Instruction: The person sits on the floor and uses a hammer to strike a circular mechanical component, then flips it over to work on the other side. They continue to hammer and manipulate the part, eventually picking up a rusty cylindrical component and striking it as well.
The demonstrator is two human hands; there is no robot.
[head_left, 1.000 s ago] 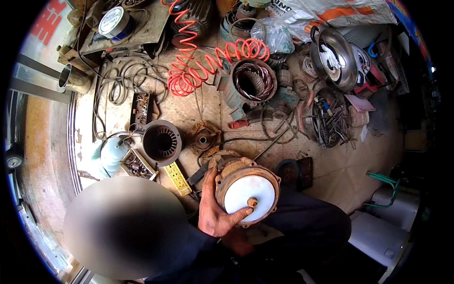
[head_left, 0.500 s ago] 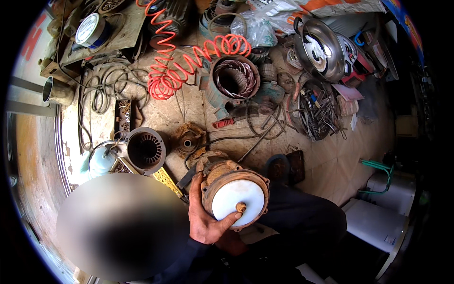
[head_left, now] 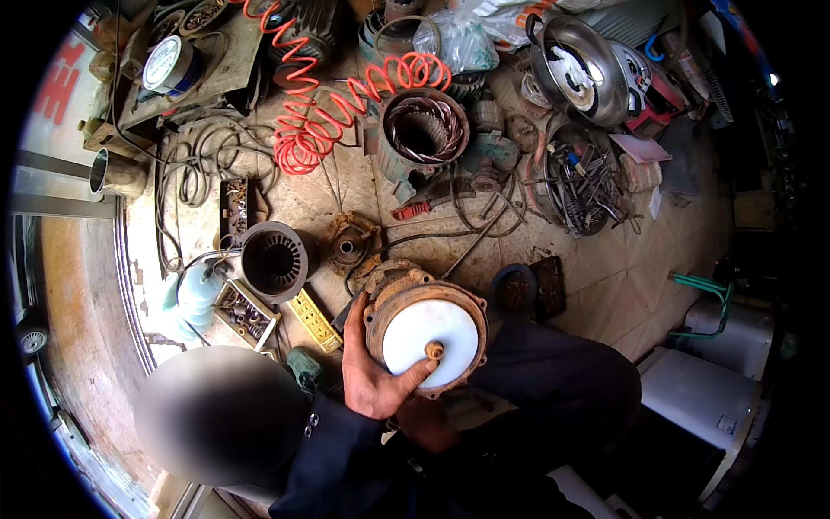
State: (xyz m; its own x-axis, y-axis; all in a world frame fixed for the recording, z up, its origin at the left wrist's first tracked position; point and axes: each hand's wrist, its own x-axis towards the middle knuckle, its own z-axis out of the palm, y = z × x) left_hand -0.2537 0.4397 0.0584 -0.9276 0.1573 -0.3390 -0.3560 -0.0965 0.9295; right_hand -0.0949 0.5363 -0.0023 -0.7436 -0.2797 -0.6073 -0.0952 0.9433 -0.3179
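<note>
A rusty round pump or motor part (head_left: 377,322) is held up in front of me, its flange ringed with bolt lugs. A smooth white disc (head_left: 413,339) covers its face, with a brownish nut or shaft end (head_left: 434,350) at the centre. My left hand (head_left: 376,381) grips the left side of the part, fingers along the rim and thumb pressed on the disc just below the nut. Below the part sits my right hand (head_left: 424,422), largely in shadow, with its fingers hidden under the flange. Beyond the part lies a rusty end cover (head_left: 347,246).
Left of the cover stands a hollow cylindrical housing (head_left: 275,262), near a yellow power strip (head_left: 313,320) and a box of bolts (head_left: 247,313). Farther off are a motor stator (head_left: 424,127), a red coiled hose (head_left: 303,151) and a basin of tools (head_left: 577,190). A blurred patch covers the lower left.
The view has shifted a little, uncovering the bolt box and more of the power strip. The part is slightly higher in the picture, with my left hand's hold the same.
</note>
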